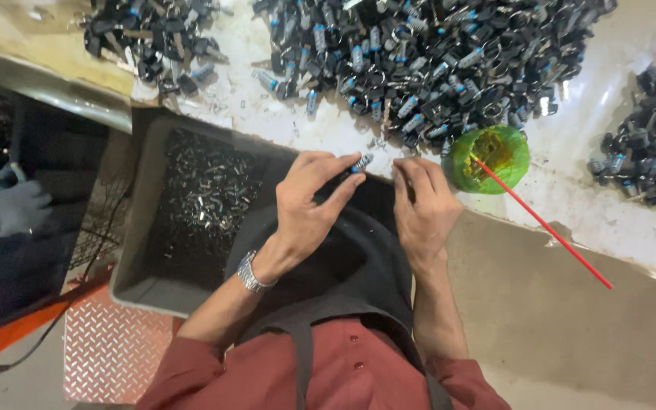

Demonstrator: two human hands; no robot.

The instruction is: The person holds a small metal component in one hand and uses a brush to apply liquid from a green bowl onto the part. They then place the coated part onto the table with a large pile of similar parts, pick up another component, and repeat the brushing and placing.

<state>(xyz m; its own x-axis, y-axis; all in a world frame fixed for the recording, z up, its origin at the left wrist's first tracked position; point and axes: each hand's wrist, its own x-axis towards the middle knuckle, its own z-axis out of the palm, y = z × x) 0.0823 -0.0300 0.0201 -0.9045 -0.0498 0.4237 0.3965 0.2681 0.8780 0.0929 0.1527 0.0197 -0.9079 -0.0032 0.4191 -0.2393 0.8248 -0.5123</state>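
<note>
The left hand pinches a small black-and-blue lock part at its fingertips. The right hand lies just beside it, fingers curled, holding nothing visible.

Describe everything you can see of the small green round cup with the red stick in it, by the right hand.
The small green round cup stands upright on the pale worktop, at the edge of the big heap of black and blue small parts. It looks like translucent plastic, open-topped, holding a yellowish paste. A thin red stick leans in it, its free end slanting out over the brown board. The right hand is just beside the cup, not touching it.
</note>
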